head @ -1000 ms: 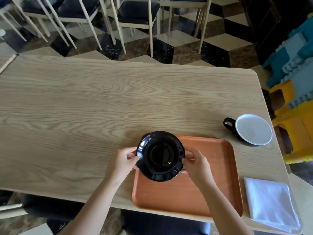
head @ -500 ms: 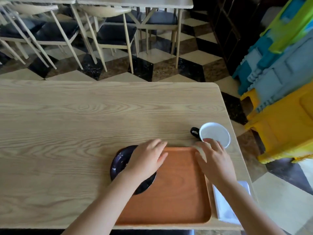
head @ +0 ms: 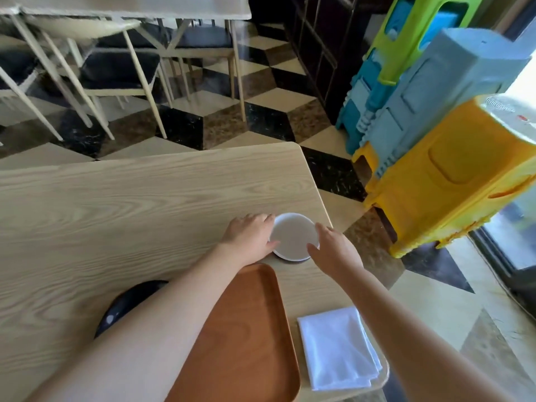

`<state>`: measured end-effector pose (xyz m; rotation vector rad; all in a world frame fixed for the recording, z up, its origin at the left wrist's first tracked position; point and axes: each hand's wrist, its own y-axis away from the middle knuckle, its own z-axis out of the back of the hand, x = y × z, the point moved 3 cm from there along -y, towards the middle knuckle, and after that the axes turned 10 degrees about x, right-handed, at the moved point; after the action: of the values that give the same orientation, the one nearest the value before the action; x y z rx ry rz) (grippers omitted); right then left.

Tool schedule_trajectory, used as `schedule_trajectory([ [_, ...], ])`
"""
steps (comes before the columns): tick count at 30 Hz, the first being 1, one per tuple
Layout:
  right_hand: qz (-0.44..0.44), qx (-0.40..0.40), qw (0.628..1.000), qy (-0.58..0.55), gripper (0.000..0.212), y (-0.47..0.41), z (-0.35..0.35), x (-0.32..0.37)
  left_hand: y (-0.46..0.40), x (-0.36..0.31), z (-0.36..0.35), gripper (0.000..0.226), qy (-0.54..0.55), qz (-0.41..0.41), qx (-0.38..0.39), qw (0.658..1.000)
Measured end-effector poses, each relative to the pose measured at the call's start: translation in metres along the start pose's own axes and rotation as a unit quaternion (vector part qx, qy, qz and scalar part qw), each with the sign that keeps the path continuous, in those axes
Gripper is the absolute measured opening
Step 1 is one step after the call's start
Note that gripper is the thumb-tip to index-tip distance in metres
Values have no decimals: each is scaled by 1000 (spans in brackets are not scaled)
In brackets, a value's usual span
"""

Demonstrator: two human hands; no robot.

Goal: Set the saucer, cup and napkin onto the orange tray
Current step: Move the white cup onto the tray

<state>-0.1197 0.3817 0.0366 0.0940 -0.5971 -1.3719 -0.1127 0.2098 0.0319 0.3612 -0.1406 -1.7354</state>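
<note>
Tabletop (head: pixel 116 204) pale wood, wavy darker grain; tray (head: pixel 246 329) orange-brown, fine wood grain, at 6 o'clock; saucer (head: pixel 127 303) glossy black with small white glints, at 8 o'clock of tray; cup (head: pixel 293 236) white inside, dark outer base; napkin (head: pixel 336 346) plain white, at 3 o'clock of tray; floor (head: pixel 226 111) cube pattern in cream, black, mottled brown; stools (head: pixel 435 126) yellow, pale blue, teal, lime green; chairs (head: pixel 116 71) cream frames, dark seats.

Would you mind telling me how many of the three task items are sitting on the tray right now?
0 visibly: the cup and napkin sit on the table; the saucer is mostly hidden at the tray's left edge.
</note>
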Motion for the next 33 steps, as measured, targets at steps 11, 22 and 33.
schedule_trajectory([
  [11, -36, -13, 971, -235, 52, 7, -6, 1, 23, 4, -3, 33, 301, 49, -12, 952],
  [22, 38, 11, 958, -284, 50, 41, -17, 35, 105, 23, 0, 33, 335, 89, -164, 924],
  [33, 35, 99, 961, -256, 51, 44, -54, 42, 135, 30, -38, 32, 341, 137, -123, 922],
])
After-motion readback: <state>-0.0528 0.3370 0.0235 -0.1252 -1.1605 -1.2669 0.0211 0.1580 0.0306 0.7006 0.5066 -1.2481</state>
